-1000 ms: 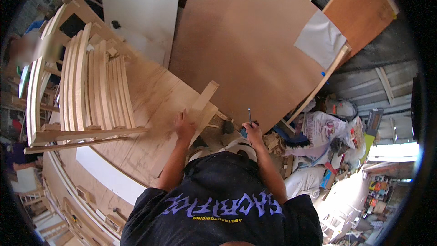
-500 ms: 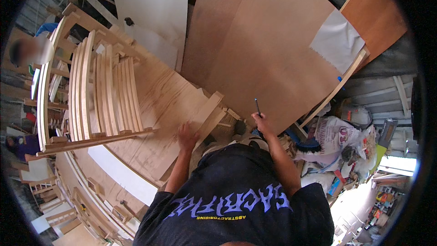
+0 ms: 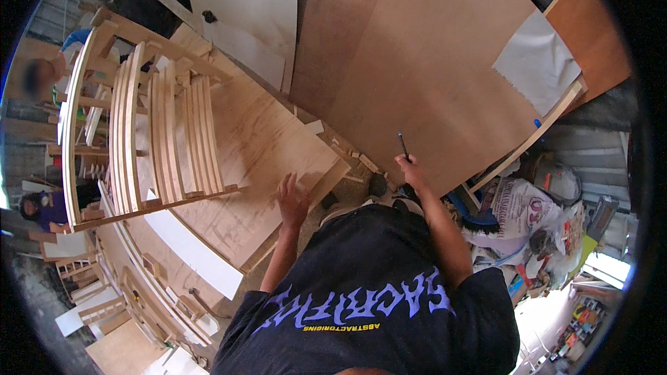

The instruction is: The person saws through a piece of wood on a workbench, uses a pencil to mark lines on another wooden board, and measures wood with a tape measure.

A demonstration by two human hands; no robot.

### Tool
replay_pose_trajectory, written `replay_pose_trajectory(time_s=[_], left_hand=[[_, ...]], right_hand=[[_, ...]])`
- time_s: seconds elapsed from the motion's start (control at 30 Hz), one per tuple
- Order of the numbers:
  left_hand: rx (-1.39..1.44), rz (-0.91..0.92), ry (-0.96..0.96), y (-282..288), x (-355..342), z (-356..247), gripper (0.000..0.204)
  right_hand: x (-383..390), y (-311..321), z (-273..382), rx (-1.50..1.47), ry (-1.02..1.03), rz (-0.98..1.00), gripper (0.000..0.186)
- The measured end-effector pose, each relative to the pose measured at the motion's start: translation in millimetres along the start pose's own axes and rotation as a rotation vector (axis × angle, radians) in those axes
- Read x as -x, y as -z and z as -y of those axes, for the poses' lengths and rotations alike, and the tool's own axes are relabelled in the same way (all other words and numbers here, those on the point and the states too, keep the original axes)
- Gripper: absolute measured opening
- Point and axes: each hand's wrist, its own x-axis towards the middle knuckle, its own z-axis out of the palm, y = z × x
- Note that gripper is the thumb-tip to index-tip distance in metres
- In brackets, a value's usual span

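My left hand (image 3: pixel 293 198) is at the near right edge of a plywood board (image 3: pixel 260 160), fingers apart and slightly bent; whether it touches the wood is unclear. To its left a curved wooden frame of parallel slats (image 3: pixel 162 139) rests on the board. My right hand (image 3: pixel 410 167) is closed around a thin dark pen (image 3: pixel 402 144), held upright in front of a large brown panel (image 3: pixel 417 55).
A white panel (image 3: pixel 236 7) stands behind the board, an orange-brown sheet (image 3: pixel 583 35) at far right. Filled sacks (image 3: pixel 514 208), a blue brush (image 3: pixel 478 219) and scrap lie right of me. Two people (image 3: pixel 45 212) (image 3: pixel 52 69) are at the far left.
My left hand has lifted slightly, and the narrow plank end that jutted beyond the board beside it no longer shows. My right hand, still holding the pen, has risen. The view has shifted.
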Motion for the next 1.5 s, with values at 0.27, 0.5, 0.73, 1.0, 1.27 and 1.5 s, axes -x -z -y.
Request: replay_pose_trajectory(time_s=[0.27,0.5,0.73,1.0,1.27,1.5], left_hand=[[-0.009,-0.237,0.196,-64.3,-101.0,-45.6,0.042],[-0.257,-0.124,0.293,-78.4,-105.8,-49.0,0.050],[-0.312,-0.146,0.320,-86.8,-113.5,-51.2,0.055],[-0.324,-0.111,0.358,-80.6,-114.6,-58.2,0.058],[-0.293,-0.059,0.412,-79.6,-120.1,-58.4,0.060],[-0.300,-0.063,0.393,-80.1,-119.8,-56.6,0.063]], right_hand=[[-4.2,4.2,49.0,0.112,0.042,-0.019,0.031],[2.0,-17.9,71.8,-0.181,0.041,0.209,0.029],[-13.1,-62.5,83.9,0.021,0.125,0.208,0.045],[-21.2,-115.0,85.8,0.266,0.272,0.122,0.044],[-33.2,-137.4,112.9,0.436,0.722,0.148,0.015],[-32.7,-139.8,105.4,0.438,0.689,0.202,0.018]])
